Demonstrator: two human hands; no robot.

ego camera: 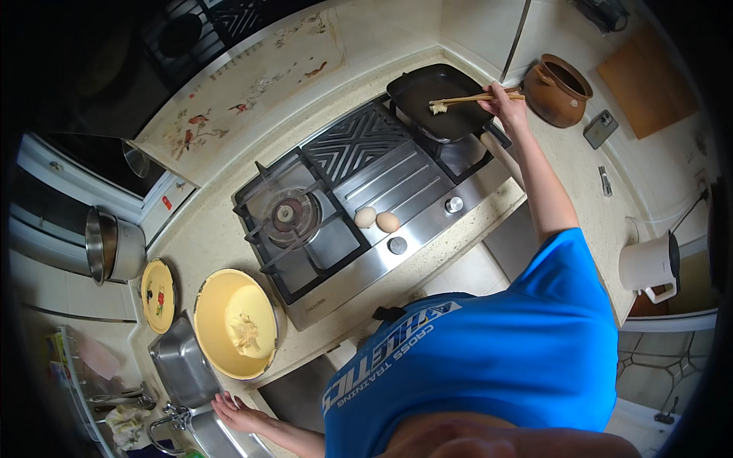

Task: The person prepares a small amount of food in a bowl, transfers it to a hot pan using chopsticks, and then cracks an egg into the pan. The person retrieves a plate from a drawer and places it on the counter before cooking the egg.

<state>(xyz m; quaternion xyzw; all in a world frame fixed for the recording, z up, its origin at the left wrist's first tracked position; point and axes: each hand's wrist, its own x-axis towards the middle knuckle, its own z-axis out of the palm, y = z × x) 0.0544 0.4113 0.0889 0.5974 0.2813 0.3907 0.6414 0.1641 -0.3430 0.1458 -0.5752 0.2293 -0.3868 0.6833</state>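
My right hand (504,105) grips a pair of wooden chopsticks (473,98). A pale lump of food (438,107) is pinched at their tips, over the black square pan (422,86) on the right burner; whether it touches the pan I cannot tell. My left hand (237,413) is held above the sink edge with nothing in it, fingers a little bent. Nearest to it stands a yellow enamel basin (212,326) with a pale, shredded-looking mass (245,333) at the bottom. Two eggs (365,217) (388,222) lie side by side on the steel stove top.
The left gas burner (289,214) carries a bare grate. A brown clay pot (552,94), a phone (601,129) and a white electric kettle (646,262) stand along the right. At left are a flowered enamel lid (158,296), a steel pot (127,249), the sink (184,366) and its faucet (174,417).
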